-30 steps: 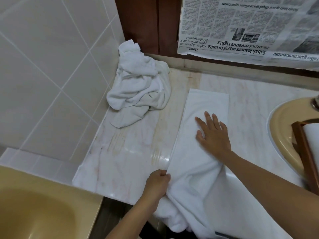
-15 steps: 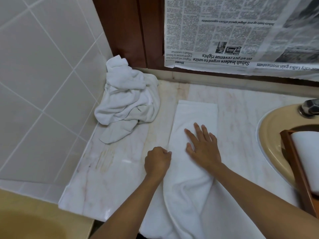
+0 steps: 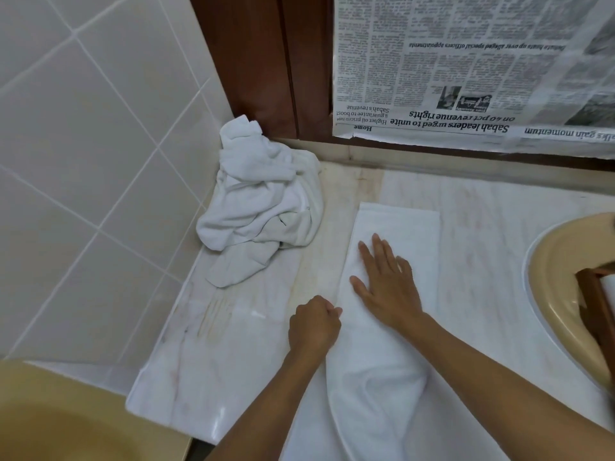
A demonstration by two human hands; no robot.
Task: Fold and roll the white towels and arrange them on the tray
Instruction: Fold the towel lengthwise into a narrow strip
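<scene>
Pale tiled wall [image 3: 83,161], seemingly marble counter [image 3: 233,354], newspaper [image 3: 466,78] above it.

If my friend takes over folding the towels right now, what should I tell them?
Left hand: fingers curled at the left edge of the folded towel, apparently gripping it.
Right hand: flat, pressing that towel onto the counter.
Folded towel: a long strip, its near end still bunched.
Crumpled towels: heaped in the corner by the tiled wall.
Tray: over the sink at right, with something white in it, mostly cut off.
Done: lengthwise fold.
Left: smooth, roll, put on the tray, then do the heap.
</scene>
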